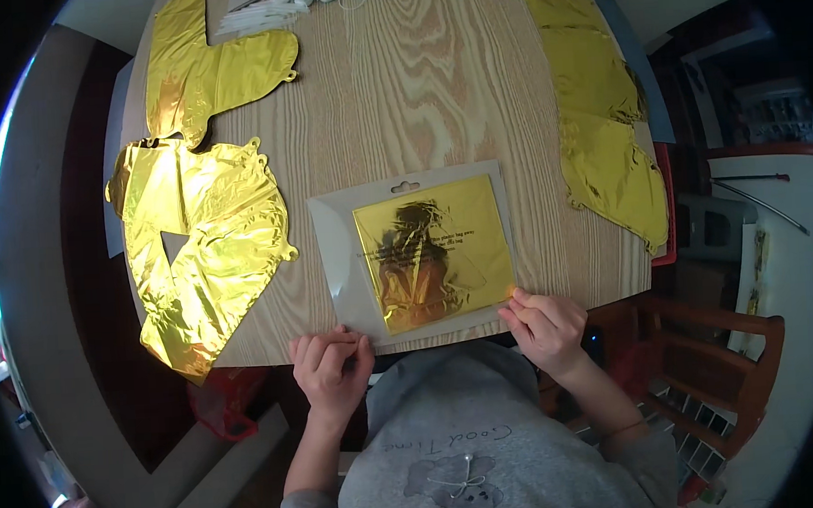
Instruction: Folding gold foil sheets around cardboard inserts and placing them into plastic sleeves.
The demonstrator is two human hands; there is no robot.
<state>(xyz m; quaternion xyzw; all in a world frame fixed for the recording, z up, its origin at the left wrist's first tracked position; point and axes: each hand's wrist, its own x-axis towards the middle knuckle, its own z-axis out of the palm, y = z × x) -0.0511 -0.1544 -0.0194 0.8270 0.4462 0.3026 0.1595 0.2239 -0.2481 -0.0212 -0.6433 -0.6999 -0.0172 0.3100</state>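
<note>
A flat plastic bag with a hang hole at its top lies at the table's near edge. Inside it is a folded gold foil sheet, creased and shiny, with small print across the bag's front. My right hand pinches the bag's lower right corner between thumb and fingers. At the lower left corner, my left hand is closed, its fingers curled against the bag's edge. To the left lie flat gold foil balloons, a wide one and an angled one beyond it.
Another long gold foil balloon lies along the table's right side. White rings and thin strips are at the far edge of the wooden table. A wooden chair stands at the right, and a red bag hangs below the left edge.
</note>
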